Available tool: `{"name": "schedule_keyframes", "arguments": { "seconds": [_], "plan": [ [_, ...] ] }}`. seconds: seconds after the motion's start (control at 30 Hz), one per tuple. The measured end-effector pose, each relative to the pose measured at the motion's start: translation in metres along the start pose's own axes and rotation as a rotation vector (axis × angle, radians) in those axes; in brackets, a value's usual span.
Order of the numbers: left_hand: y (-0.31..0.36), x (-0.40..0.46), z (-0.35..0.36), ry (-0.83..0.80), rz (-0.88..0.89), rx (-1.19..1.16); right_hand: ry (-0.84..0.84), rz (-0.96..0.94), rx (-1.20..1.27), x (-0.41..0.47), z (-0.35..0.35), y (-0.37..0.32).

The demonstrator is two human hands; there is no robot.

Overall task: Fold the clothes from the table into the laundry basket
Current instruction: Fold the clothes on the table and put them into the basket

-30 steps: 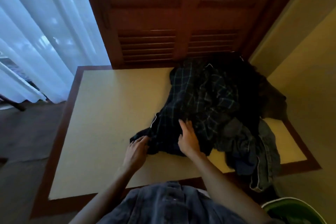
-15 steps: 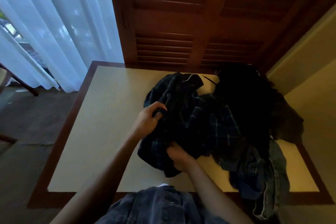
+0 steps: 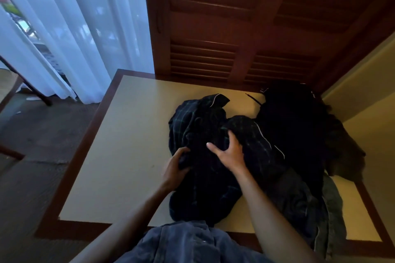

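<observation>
Item: dark plaid garment (image 3: 205,156), white piping along its edges, lying bunched at the centre of the frame on the cream table (image 3: 119,156), its lower end reaching the near table edge. Since half a second ago it is sitting lower and more gathered, pulled toward the bottom of the frame.

Left hand (image 3: 174,168): gripping the garment's left side, fingers curled over a fold of the cloth. Half a second ago it was pinching the cloth higher up; it is now sitting lower, left of centre.

Right hand (image 3: 229,149): lying on top of the garment, fingers spread apart, tips pressing into the cloth; whether any cloth is pinched, cannot tell. Earlier it was tucked beneath the bundle at the near side; it is now resting above, just right of the left hand.

Remaining clothes (image 3: 299,139): a dark heap occupying the right of the frame, touching the plaid garment, with a bluish-grey piece (image 3: 316,209) hanging over the lower-right table edge. Position unchanged.

Surroundings: brown louvred shutter (image 3: 235,28) filling the upper centre, white curtain (image 3: 70,28) at upper left, person's blue denim clothing (image 3: 188,243) at bottom centre. Laundry basket not showing now.
</observation>
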State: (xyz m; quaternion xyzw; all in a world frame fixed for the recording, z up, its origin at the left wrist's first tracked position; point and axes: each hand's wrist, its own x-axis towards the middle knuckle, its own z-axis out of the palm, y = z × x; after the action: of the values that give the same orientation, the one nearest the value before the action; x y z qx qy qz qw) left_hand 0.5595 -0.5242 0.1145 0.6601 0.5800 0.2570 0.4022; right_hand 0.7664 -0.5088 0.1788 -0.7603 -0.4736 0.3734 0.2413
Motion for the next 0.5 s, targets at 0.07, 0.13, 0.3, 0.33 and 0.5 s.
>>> {"name": "schedule_keyframes", "arguments": {
  "seconds": [0.07, 0.13, 0.3, 0.33, 0.5],
  "plan": [
    [0.019, -0.002, -0.020, 0.160, -0.012, -0.223, -0.115, -0.027, 0.032, -0.004, 0.028, -0.009],
    [0.043, 0.003, -0.047, 0.298, -0.014, -0.374, -0.283, -0.005, 0.201, -0.016, 0.049, -0.022],
    [0.076, 0.033, -0.083, 0.371, 0.142, -0.104, -0.515, 0.110, 0.434, -0.054, 0.081, -0.050],
    [0.068, 0.044, -0.084, 0.317, 0.120, 0.078, -0.514, 0.097, 0.391, -0.054, 0.084, -0.050],
    [-0.015, 0.068, -0.078, -0.052, -0.154, 0.649, -0.309, -0.010, 0.209, -0.030, 0.045, -0.034]
  ]
}}
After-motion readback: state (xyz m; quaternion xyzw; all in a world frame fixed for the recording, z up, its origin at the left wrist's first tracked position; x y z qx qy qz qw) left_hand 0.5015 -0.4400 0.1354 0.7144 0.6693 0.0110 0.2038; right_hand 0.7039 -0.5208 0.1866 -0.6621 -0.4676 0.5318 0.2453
